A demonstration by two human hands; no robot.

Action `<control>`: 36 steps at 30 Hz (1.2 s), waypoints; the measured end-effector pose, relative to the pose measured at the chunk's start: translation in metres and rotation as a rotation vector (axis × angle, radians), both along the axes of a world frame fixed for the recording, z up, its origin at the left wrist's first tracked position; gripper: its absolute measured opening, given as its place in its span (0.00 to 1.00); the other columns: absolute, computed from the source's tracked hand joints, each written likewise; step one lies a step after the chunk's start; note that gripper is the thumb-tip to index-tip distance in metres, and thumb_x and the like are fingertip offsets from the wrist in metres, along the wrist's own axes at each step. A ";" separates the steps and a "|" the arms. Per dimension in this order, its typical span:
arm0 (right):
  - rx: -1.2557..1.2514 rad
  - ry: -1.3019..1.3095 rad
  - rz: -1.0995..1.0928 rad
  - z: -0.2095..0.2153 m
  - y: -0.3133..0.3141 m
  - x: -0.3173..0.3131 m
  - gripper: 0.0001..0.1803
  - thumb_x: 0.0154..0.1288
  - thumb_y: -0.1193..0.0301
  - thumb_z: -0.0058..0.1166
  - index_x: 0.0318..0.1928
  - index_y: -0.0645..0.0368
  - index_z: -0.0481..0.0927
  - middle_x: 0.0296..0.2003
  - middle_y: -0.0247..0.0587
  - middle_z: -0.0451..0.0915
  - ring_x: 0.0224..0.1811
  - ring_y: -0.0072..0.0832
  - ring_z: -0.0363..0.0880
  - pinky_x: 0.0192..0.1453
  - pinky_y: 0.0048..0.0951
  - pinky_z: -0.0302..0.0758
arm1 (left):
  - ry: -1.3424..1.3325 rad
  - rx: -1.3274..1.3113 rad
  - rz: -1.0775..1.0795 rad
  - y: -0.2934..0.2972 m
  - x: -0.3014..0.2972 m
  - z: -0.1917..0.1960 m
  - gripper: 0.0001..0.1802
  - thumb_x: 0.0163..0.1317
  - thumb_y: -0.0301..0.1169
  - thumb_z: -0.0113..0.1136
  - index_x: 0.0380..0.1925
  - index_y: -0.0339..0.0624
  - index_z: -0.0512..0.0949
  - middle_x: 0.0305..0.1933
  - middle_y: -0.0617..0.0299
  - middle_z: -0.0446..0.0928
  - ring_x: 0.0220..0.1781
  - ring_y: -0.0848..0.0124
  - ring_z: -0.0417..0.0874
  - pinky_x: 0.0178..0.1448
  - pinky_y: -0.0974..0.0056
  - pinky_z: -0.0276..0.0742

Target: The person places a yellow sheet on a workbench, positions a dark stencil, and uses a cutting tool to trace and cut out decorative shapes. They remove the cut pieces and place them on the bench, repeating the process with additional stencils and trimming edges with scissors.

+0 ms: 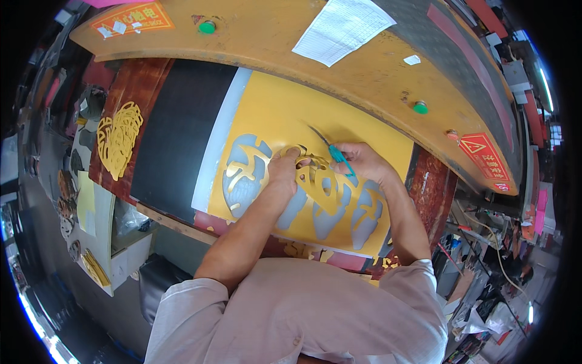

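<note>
Bench [364,79]: curved, orange-yellow, spanning the upper view; a white printed sheet [342,27], two green knobs [207,26] and red warning labels [483,158] are carried on it.

Black mat [182,127]: laid left of centre, beside a white strip.

Yellow sheet [285,115]: spread in the middle, cut with leaf-shaped openings [245,176] showing grey beneath.

Cut-out stack [119,138]: yellow leaf pieces, set well apart at far left on a red-brown surface.

Left hand [284,170]: pressed on a lifted yellow cut-out [303,176] at the sheet's centre, fingers closed on it.

Right hand [362,161]: just beside the left, grip clamped on a teal tool [339,156], its dark tip aimed up-left over the sheet.
</note>
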State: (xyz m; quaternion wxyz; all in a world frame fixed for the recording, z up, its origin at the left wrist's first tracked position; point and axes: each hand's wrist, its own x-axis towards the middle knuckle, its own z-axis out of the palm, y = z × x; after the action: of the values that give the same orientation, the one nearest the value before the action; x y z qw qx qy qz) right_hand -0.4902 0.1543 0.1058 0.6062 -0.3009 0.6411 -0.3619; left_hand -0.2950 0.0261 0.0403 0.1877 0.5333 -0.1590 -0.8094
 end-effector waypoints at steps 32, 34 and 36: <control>0.314 -0.032 0.609 -0.007 -0.103 -0.047 0.32 0.52 0.61 0.73 0.58 0.61 0.86 0.47 0.36 0.88 0.51 0.25 0.83 0.56 0.29 0.78 | 0.040 -0.122 -0.211 0.009 0.028 0.010 0.16 0.82 0.40 0.56 0.48 0.38 0.84 0.38 0.63 0.82 0.37 0.74 0.83 0.38 0.65 0.87; 0.286 -0.048 0.593 -0.006 -0.103 -0.046 0.29 0.53 0.59 0.72 0.55 0.60 0.87 0.43 0.33 0.86 0.47 0.23 0.81 0.52 0.28 0.76 | 0.074 -0.039 -0.167 0.007 0.023 0.015 0.14 0.80 0.39 0.58 0.48 0.39 0.84 0.38 0.63 0.83 0.36 0.74 0.83 0.38 0.64 0.86; 0.219 -0.048 0.600 -0.004 -0.102 -0.044 0.22 0.55 0.55 0.69 0.45 0.57 0.88 0.35 0.26 0.83 0.39 0.18 0.76 0.44 0.25 0.72 | 0.104 0.108 -0.195 0.004 0.017 0.016 0.13 0.78 0.38 0.60 0.47 0.40 0.84 0.40 0.62 0.84 0.37 0.73 0.84 0.38 0.63 0.86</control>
State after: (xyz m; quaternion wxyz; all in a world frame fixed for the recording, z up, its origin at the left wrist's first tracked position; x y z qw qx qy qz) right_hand -0.5341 0.0526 0.1016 0.7297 -0.4006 0.5445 -0.1028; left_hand -0.2785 0.0305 0.0567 0.0868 0.4821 -0.1563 -0.8577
